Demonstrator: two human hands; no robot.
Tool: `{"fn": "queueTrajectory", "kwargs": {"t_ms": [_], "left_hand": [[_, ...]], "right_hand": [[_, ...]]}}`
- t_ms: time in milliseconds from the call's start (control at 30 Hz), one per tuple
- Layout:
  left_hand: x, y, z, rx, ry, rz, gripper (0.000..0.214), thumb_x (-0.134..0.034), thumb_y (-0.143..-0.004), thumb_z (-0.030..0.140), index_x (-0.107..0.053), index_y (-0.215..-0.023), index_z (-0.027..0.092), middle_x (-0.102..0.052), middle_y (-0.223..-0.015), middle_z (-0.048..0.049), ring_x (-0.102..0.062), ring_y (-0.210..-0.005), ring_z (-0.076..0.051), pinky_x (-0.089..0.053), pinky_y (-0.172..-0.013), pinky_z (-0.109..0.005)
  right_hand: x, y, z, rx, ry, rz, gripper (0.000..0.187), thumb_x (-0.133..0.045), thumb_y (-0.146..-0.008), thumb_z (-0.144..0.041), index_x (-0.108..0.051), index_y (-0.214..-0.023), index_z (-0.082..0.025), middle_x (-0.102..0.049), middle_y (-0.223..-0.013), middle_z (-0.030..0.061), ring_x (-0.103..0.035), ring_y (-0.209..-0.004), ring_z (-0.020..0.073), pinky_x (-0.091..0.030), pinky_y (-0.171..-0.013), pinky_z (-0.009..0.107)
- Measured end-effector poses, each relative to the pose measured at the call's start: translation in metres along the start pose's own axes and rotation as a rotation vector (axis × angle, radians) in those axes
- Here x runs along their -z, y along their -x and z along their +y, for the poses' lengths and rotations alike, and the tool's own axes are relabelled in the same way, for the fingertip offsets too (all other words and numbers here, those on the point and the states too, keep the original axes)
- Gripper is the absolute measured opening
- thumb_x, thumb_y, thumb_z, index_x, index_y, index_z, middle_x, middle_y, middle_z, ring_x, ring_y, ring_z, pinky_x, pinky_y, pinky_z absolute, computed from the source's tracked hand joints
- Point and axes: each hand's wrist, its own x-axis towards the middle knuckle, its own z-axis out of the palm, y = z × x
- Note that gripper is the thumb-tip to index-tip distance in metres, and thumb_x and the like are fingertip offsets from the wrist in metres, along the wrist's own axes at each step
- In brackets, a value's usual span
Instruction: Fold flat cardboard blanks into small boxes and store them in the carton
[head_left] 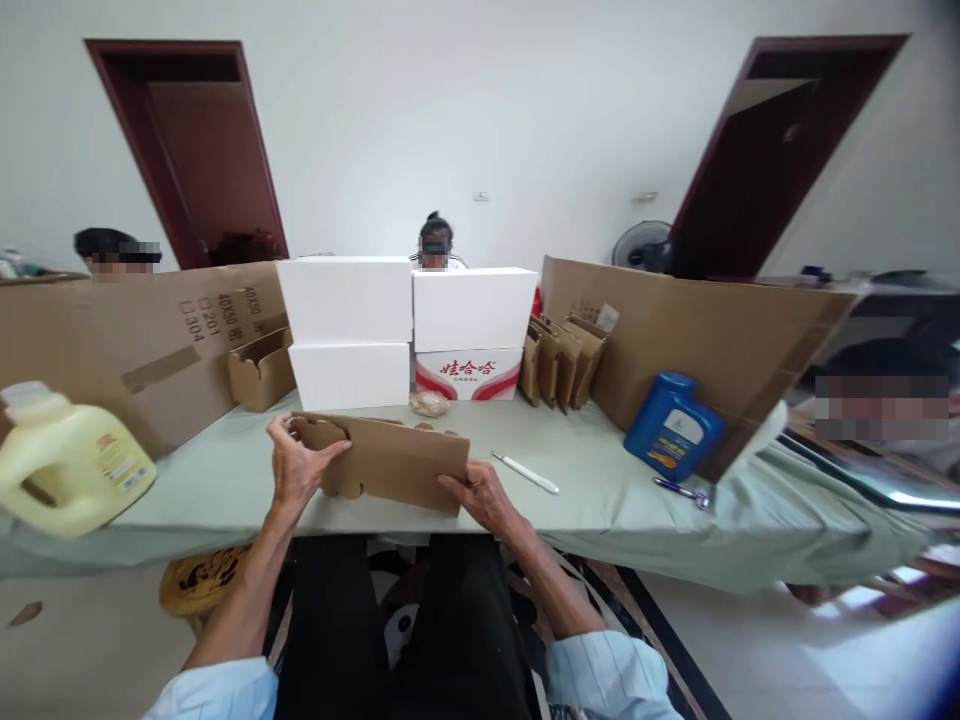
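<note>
Between my two hands is a brown cardboard box [405, 465], partly flattened and tilted at the table's front edge. My left hand [304, 460] grips its left end, thumb over the near face by a cut flap. At the right end, my right hand [484, 492] pinches the cardboard with the thumb in front; the other fingers are partly hidden behind it. A white pen-like tool [525, 472] lies on the table to the right of the box. Just behind the box sits a small clear plastic-wrapped item [430, 402], too unclear to name.
White boxes [349, 300] are stacked at the back, one with red print [469, 374]. Folded cardboard boxes [564, 360] stand beside them; an open one [262, 370] is left. Large cardboard panels, a yellow jug [71, 460], a blue bottle [673, 425] and a pen [681, 491] flank the table. People sit beyond.
</note>
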Motion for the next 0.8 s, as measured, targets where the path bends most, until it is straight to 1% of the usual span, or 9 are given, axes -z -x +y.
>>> {"fn": "queueTrajectory", "kwargs": {"t_ms": [67, 133, 267, 400, 467, 567, 633, 700, 800], "left_hand": [[0.003, -0.002, -0.003, 0.025, 0.015, -0.048, 0.128, -0.101, -0.046, 0.062, -0.034, -0.149, 0.023, -0.062, -0.127, -0.0118, -0.071, -0.109, -0.035, -0.061, -0.089, -0.050], [0.007, -0.004, -0.004, 0.027, 0.027, -0.088, 0.130, -0.099, -0.046, 0.066, -0.034, -0.150, 0.023, -0.060, -0.130, -0.0129, -0.070, -0.113, -0.036, -0.061, -0.092, -0.052], [0.013, -0.006, -0.006, 0.012, 0.088, -0.156, 0.110, -0.096, -0.048, 0.067, -0.045, -0.135, 0.024, -0.057, -0.132, -0.0109, -0.067, -0.119, -0.035, -0.062, -0.094, -0.050], [0.016, -0.008, -0.006, 0.021, 0.126, -0.174, 0.103, -0.097, -0.045, 0.065, -0.048, -0.126, 0.024, -0.058, -0.128, -0.0096, -0.066, -0.117, -0.035, -0.065, -0.084, -0.046], [0.017, -0.009, -0.003, 0.021, 0.167, -0.191, 0.106, -0.098, -0.044, 0.064, -0.048, -0.129, 0.024, -0.059, -0.129, -0.0106, -0.066, -0.118, -0.035, -0.065, -0.080, -0.043], [0.018, -0.010, 0.003, -0.004, 0.196, -0.238, 0.111, -0.096, -0.050, 0.064, -0.046, -0.141, 0.025, -0.060, -0.133, -0.0121, -0.065, -0.125, -0.036, -0.066, -0.084, -0.046], [0.019, -0.010, 0.005, -0.031, 0.170, -0.268, 0.109, -0.092, -0.058, 0.066, -0.045, -0.147, 0.025, -0.061, -0.135, -0.0128, -0.065, -0.128, -0.037, -0.066, -0.089, -0.049], [0.020, -0.011, 0.003, -0.046, 0.102, -0.287, 0.104, -0.086, -0.063, 0.072, -0.049, -0.147, 0.023, -0.063, -0.134, -0.0134, -0.067, -0.126, -0.038, -0.065, -0.089, -0.050], [0.021, -0.013, -0.009, -0.033, -0.054, -0.342, 0.091, -0.077, -0.063, 0.081, -0.065, -0.129, 0.019, -0.068, -0.126, -0.0150, -0.071, -0.117, -0.039, -0.065, -0.082, -0.048]], "right_hand": [[-0.001, 0.006, -0.002, 0.006, 0.036, -0.023, 0.042, -0.061, -0.094, -0.045, -0.043, -0.064, -0.021, -0.051, -0.070, -0.0010, -0.043, -0.067, 0.0147, -0.033, -0.063, 0.029], [-0.002, 0.012, -0.001, 0.002, 0.061, -0.051, 0.040, -0.059, -0.094, -0.043, -0.039, -0.066, -0.022, -0.050, -0.070, -0.0017, -0.042, -0.067, 0.0140, -0.030, -0.063, 0.028], [-0.005, 0.021, 0.007, -0.014, 0.092, -0.112, 0.036, -0.062, -0.090, -0.036, -0.039, -0.067, -0.022, -0.048, -0.068, -0.0029, -0.042, -0.065, 0.0131, -0.027, -0.060, 0.028], [-0.009, 0.028, 0.013, -0.005, 0.114, -0.117, 0.037, -0.067, -0.086, -0.027, -0.038, -0.064, -0.021, -0.051, -0.069, -0.0031, -0.041, -0.064, 0.0123, -0.028, -0.060, 0.028], [-0.012, 0.031, 0.012, 0.013, 0.120, -0.101, 0.040, -0.067, -0.085, -0.026, -0.034, -0.062, -0.022, -0.048, -0.067, -0.0035, -0.040, -0.062, 0.0117, -0.027, -0.059, 0.029], [-0.009, 0.037, 0.007, 0.050, 0.129, -0.064, 0.040, -0.063, -0.086, -0.027, -0.032, -0.061, -0.021, -0.045, -0.065, -0.0040, -0.038, -0.059, 0.0108, -0.027, -0.058, 0.028], [0.003, 0.040, 0.003, 0.064, 0.146, -0.008, 0.039, -0.062, -0.087, -0.030, -0.034, -0.061, -0.021, -0.047, -0.065, -0.0033, -0.041, -0.059, 0.0112, -0.030, -0.057, 0.027], [0.026, 0.042, 0.002, 0.048, 0.182, 0.104, 0.039, -0.060, -0.090, -0.037, -0.041, -0.060, -0.022, -0.052, -0.065, -0.0015, -0.045, -0.060, 0.0129, -0.035, -0.057, 0.027], [0.087, 0.044, 0.006, -0.029, 0.275, 0.370, 0.043, -0.057, -0.096, -0.051, -0.055, -0.064, -0.023, -0.061, -0.067, 0.0032, -0.053, -0.062, 0.0178, -0.042, -0.058, 0.030]]}}
